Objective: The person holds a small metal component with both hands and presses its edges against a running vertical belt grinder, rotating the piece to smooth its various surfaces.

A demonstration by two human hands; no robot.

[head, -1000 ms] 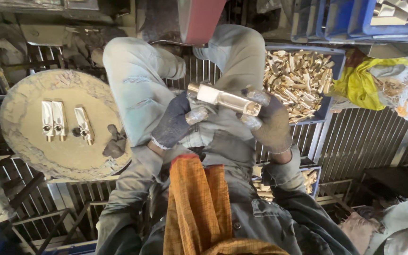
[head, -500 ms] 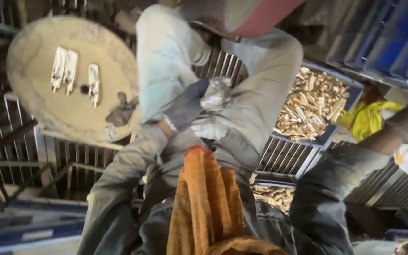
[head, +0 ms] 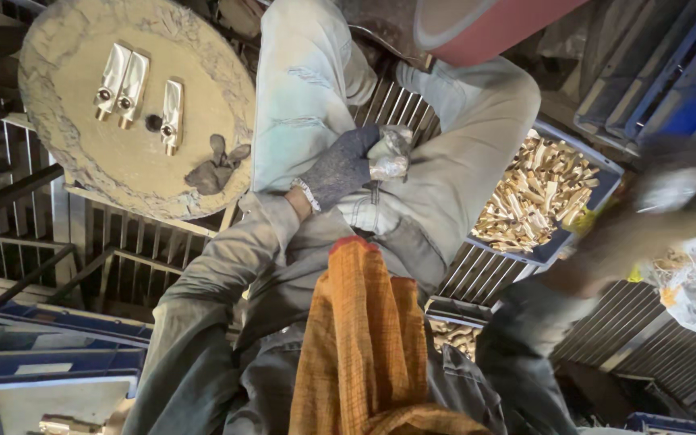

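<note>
My left hand (head: 338,167), in a dark knit glove, is closed on a shiny metal piece (head: 388,153) and rests it on my lap between my knees. My right hand (head: 670,189) is stretched out to the far right, past the grey crate of brass pieces (head: 543,193). It is too blurred to tell whether it holds anything. A red abrasive belt (head: 485,22) sits above my knees at the top edge.
A round, crusted tray (head: 134,173) at the upper left carries three polished metal pieces (head: 134,89) and a small dark rag. An orange cloth (head: 364,338) hangs down my chest. Blue crates (head: 50,354) lie at the lower left over metal grating.
My right hand has let go of the metal piece and swung out to the right. My left hand keeps the piece on my lap. The view has shifted to the right.
</note>
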